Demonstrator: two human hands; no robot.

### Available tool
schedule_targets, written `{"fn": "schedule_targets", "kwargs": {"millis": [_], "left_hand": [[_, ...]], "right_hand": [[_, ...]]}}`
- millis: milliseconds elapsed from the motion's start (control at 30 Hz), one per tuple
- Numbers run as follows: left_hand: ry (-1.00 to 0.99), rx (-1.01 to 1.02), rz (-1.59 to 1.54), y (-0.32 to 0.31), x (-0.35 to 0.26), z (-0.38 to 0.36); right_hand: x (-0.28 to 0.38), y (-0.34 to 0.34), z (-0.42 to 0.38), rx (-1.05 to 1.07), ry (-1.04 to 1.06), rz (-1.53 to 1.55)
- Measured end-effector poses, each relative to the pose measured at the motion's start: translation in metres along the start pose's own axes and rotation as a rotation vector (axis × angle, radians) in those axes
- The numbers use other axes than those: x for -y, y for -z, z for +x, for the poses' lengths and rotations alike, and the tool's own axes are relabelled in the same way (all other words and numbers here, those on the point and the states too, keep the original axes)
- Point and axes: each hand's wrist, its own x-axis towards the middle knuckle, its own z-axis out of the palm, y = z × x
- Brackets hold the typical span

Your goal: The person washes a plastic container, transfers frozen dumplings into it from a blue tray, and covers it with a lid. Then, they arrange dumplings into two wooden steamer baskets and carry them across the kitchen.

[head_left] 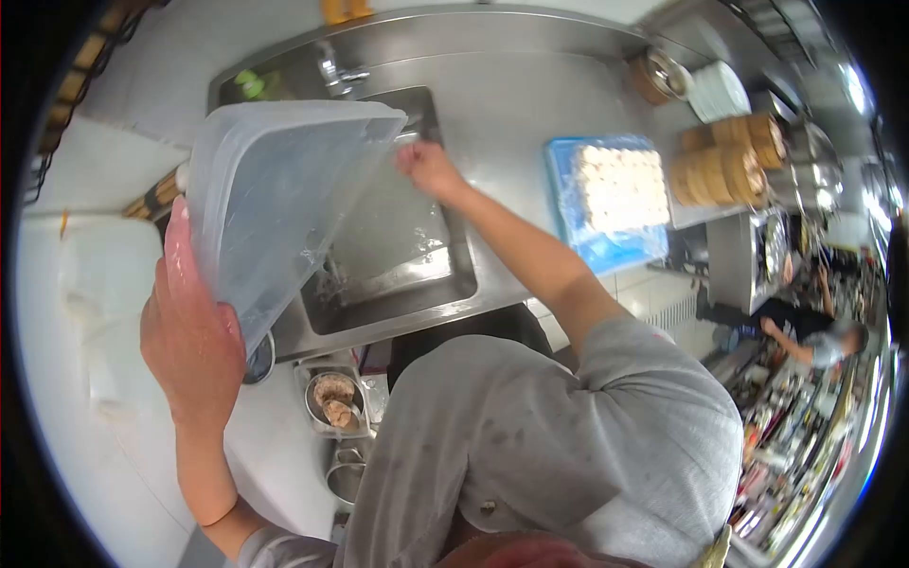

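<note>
My left hand [194,346] grips the near side of a large translucent plastic container [284,189], its thumb and fingers round the rim. The container is wet and tilted up on its side over the left part of the metal sink [461,256]. My right hand [431,170] is above the sink, close to the container's far right corner. Its fingers are curled in and slightly blurred; what they hold, if anything, I cannot make out. Behind the container, the tap [336,71] rises at the back edge. Water glistens on the sink bottom.
A blue tray [606,256] with rows of pale pieces stands on the right of the steel counter [511,104]. Bamboo steamers [715,175] and white plates [717,92] are beyond. Below left sits a tub of brownish food [334,399]. A person [805,327] works further right.
</note>
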Motion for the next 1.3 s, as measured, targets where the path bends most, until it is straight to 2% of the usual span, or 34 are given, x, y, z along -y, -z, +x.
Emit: {"fn": "schedule_targets", "kwargs": {"millis": [67, 133, 233, 333, 500, 667, 767, 800, 900, 967, 1067, 1167, 1200, 1267, 1300], "left_hand": [[-0.063, -0.014, 0.007, -0.002, -0.004, 0.004], [-0.154, -0.059, 0.036, 0.001, -0.018, 0.008], [-0.251, -0.148, 0.093, 0.014, -0.049, 0.011], [-0.323, -0.219, 0.095, 0.028, -0.082, 0.008], [-0.393, -0.301, 0.107, 0.053, -0.161, 0.000], [-0.476, -0.355, 0.134, 0.064, -0.229, -0.005], [-0.395, -0.294, 0.245, 0.075, -0.268, -0.011], [-0.399, -0.307, 0.250, 0.076, -0.276, -0.014], [-0.398, -0.310, 0.282, 0.073, -0.295, -0.016], [-0.364, -0.251, 0.318, 0.067, -0.306, -0.015], [-0.222, -0.249, 0.148, 0.066, -0.276, 0.004], [0.066, -0.131, -0.058, 0.028, -0.229, 0.016], [0.141, -0.025, -0.151, 0.009, -0.209, 0.019], [0.099, -0.001, -0.316, -0.056, -0.168, 0.020], [-0.018, -0.086, -0.386, -0.097, -0.155, 0.016]], "right_hand": [[0.007, 0.030, -0.083, -0.092, -0.015, -0.150], [0.003, 0.056, -0.144, -0.165, -0.022, -0.156], [-0.019, 0.094, -0.214, -0.259, 0.015, -0.214], [-0.033, 0.131, -0.269, -0.306, -0.041, -0.219], [-0.086, 0.190, -0.336, -0.251, 0.019, -0.098], [-0.121, 0.252, -0.393, -0.234, 0.029, -0.150], [-0.152, 0.283, -0.416, -0.254, -0.023, -0.129], [-0.151, 0.294, -0.423, -0.240, -0.087, -0.157], [-0.185, 0.312, -0.429, -0.193, -0.108, -0.223], [-0.201, 0.316, -0.428, -0.162, -0.212, -0.014], [-0.196, 0.321, -0.411, -0.177, -0.298, 0.324], [-0.189, 0.318, -0.398, -0.246, -0.339, 0.581], [-0.189, 0.316, -0.394, -0.268, -0.350, 0.649], [-0.195, 0.315, -0.386, -0.358, -0.345, 0.714], [-0.197, 0.315, -0.382, -0.404, -0.343, 0.745]]}}
